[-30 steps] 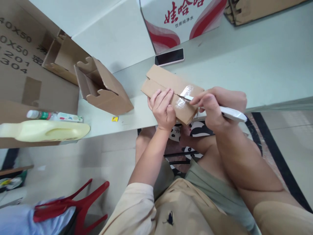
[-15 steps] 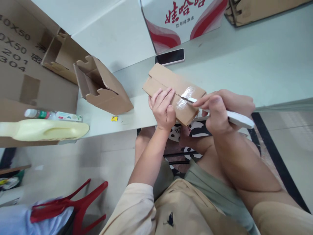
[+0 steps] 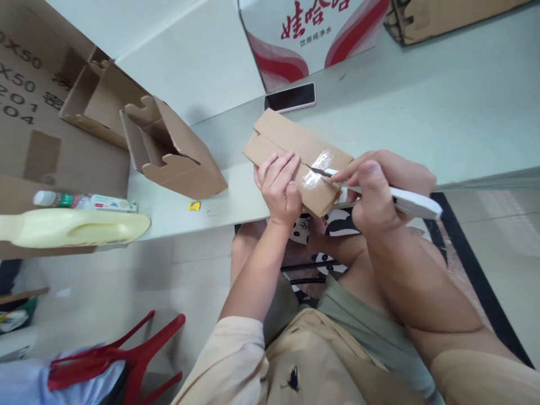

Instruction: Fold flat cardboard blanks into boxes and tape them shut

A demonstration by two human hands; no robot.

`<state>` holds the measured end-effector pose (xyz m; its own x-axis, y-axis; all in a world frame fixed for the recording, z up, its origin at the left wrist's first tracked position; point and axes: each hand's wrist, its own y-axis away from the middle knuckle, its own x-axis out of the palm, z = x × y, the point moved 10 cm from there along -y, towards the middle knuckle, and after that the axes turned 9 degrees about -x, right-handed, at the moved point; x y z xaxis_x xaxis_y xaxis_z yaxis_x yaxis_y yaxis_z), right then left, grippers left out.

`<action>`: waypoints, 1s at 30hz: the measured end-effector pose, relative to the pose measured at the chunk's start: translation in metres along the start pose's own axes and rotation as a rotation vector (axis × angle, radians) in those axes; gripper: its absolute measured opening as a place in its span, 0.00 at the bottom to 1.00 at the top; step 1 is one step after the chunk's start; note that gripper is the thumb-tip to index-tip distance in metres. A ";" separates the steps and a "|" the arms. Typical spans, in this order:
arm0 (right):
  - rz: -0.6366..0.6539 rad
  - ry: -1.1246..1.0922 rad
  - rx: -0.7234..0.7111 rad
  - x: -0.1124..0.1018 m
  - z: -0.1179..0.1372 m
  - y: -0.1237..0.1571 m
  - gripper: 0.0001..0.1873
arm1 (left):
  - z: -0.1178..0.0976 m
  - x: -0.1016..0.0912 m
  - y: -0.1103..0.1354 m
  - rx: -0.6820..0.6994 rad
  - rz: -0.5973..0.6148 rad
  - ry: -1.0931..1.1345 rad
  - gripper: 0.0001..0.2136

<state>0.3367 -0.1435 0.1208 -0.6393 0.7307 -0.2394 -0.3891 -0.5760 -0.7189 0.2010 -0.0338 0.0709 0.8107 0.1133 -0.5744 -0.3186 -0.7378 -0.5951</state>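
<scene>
A closed brown cardboard box (image 3: 291, 135) lies tilted at the table's front edge, a strip of clear tape (image 3: 324, 162) across its seam. My left hand (image 3: 279, 188) is closed round the near side of this box, fingers on its top face. In my right hand (image 3: 379, 185) is a white-handled utility knife (image 3: 415, 202). Its dark blade tip touches the box at the seam, by the left edge of the tape. The lower fingers of my right hand are partly hidden behind the box's right end.
An open cardboard box (image 3: 181, 152) stands to the left, near a small yellow piece (image 3: 194, 206). Behind are a phone (image 3: 290, 98) and a red-and-white carton (image 3: 314, 42). A pale yellow bottle (image 3: 84, 228) and a clear bottle (image 3: 63, 199) lie far left; a red stool (image 3: 143, 351) is below.
The whole view has shifted slightly. The knife's handle end tips a little further right; its blade stays at the seam and my left hand keeps its hold on the box.
</scene>
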 end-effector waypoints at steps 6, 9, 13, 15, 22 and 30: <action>-0.131 -0.033 0.019 -0.001 -0.004 0.006 0.24 | -0.002 -0.004 0.000 0.023 -0.026 -0.014 0.32; -0.154 0.009 -0.048 -0.009 0.005 0.006 0.23 | -0.003 -0.003 0.000 0.054 -0.012 -0.009 0.31; -0.204 0.123 -0.113 -0.017 0.014 0.008 0.29 | -0.006 -0.006 0.000 0.096 -0.043 0.028 0.29; -0.228 0.150 -0.123 -0.020 0.017 0.008 0.30 | -0.005 -0.006 0.000 0.090 -0.049 0.015 0.30; -0.284 0.077 -0.191 -0.029 0.029 0.002 0.24 | -0.003 -0.004 -0.001 0.066 -0.047 -0.048 0.32; -0.213 -0.040 -0.151 -0.011 0.008 0.003 0.26 | -0.004 -0.006 -0.001 0.089 -0.056 0.027 0.30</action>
<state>0.3375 -0.1564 0.1270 -0.5802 0.8130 -0.0488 -0.4163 -0.3475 -0.8402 0.1987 -0.0363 0.0770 0.8410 0.1343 -0.5242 -0.3136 -0.6685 -0.6744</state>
